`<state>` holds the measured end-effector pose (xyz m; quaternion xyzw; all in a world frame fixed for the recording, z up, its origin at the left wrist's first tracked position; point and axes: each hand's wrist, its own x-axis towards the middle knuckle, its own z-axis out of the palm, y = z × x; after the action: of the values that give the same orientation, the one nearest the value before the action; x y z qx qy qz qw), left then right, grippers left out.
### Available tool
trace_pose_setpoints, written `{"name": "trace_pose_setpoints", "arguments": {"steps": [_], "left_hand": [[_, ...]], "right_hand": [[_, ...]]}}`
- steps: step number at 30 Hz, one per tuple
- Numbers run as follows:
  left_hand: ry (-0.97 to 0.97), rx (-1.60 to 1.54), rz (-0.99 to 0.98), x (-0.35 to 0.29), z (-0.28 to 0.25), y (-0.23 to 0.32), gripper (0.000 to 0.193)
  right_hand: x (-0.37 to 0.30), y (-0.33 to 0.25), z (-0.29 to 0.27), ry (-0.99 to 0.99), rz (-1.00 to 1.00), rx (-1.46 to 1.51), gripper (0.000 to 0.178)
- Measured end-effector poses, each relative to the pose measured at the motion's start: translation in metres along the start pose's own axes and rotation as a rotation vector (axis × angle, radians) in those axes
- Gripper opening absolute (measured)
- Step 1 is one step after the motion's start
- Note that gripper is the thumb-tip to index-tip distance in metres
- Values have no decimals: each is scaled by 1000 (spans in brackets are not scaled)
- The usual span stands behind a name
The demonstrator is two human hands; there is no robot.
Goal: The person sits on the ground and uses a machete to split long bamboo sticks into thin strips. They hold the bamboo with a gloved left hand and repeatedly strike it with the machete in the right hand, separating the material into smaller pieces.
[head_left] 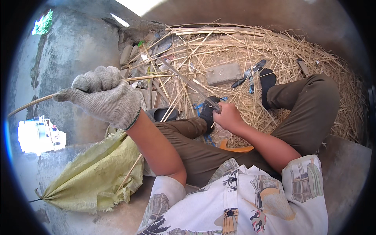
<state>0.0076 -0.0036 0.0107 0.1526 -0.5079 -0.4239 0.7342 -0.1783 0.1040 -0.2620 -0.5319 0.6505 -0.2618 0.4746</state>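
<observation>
My left hand (103,96), in a grey knitted glove, is raised at the left with its fingers closed around a long thin cane-like strip (34,103). The strip bends down past the thumb on one side and runs out to the right on the other. Bare and low in front of my lap, my right hand (229,116) grips the handle of a long, narrow-bladed knife (194,85). Its blade points up and to the left, crossing the strip in this view; I cannot tell whether they touch. The handle is mostly hidden by my fingers.
Pale shavings and split strips (301,58) cover the floor ahead and right. A grey brick (224,74) lies among them, near my outstretched feet. A yellow-green sack (90,168) is at my left, with a dark slipper (166,114) beyond. An orange object (235,148) lies between my legs.
</observation>
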Motion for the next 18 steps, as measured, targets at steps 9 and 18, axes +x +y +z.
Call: {"name": "trace_pose_setpoints", "arguments": {"steps": [9,18], "left_hand": [[-119,-136,-41,0,7,-5,67],[-186,-173,-36,0,0,-1,67]], "right_hand": [[7,-7,-6,-48,0,69,30],[19,26,-9,-79,230,-7,30]]}}
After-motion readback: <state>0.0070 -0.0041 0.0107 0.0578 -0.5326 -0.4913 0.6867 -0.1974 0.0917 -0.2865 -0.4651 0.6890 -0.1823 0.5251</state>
